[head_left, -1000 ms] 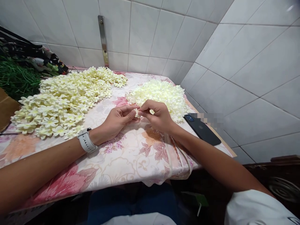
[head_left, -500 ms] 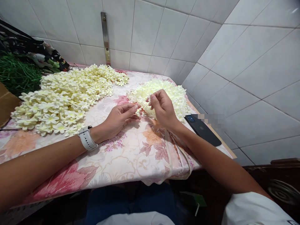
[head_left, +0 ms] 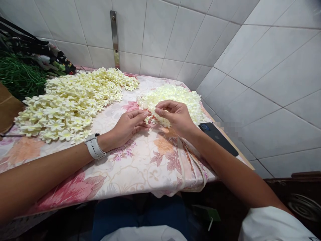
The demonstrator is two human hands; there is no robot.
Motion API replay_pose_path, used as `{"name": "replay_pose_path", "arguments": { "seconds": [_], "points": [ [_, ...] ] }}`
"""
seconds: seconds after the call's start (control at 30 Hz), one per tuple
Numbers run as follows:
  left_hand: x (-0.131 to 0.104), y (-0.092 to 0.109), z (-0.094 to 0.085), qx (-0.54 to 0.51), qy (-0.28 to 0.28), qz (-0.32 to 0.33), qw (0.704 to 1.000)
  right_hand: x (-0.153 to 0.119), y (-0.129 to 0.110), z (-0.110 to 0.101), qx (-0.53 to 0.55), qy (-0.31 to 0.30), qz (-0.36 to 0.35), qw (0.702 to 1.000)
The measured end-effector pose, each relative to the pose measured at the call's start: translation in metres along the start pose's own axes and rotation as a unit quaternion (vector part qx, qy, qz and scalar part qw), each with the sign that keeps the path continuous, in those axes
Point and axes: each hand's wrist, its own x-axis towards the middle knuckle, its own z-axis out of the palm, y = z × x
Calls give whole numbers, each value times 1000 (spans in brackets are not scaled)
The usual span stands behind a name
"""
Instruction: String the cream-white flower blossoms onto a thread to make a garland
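Note:
My left hand, with a pale watch strap on its wrist, is closed by the fingertips on a small cream artificial flower. My right hand is just to the right, its thumb and forefinger pinched together near that flower. Whatever sits in this pinch is too small or hidden to make out. Behind the right hand lies a heap of thin whitish petal pieces. To the left spreads a larger pile of cream flowers with yellow centres.
A floral tablecloth covers the table. At the right edge lies a black phone. Green artificial grass, a dark floral bag and a brown cardboard piece crowd the left. Tiled walls stand behind and right.
My right hand has tilted over, its fingers coming lower and a little left toward the flower. My left hand keeps almost the same pose. The view has shifted slightly.

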Motion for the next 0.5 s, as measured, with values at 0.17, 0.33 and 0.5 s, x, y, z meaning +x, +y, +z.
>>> {"name": "replay_pose_path", "arguments": {
  "seconds": [0.17, 0.33, 0.5],
  "points": [
    [0, -1, -1, 3, 6, -1, 1000, 1, 0, -3, -23, 14, -35, 999],
    [1, -1, -1, 4, 12, -7, 1000, 2, -4, -4, -21, 23, -43, 999],
    [1, -1, 0, 5, 6, -9, 1000, 1, -9, -2, -15, 47, -40, 998]
  ]
}}
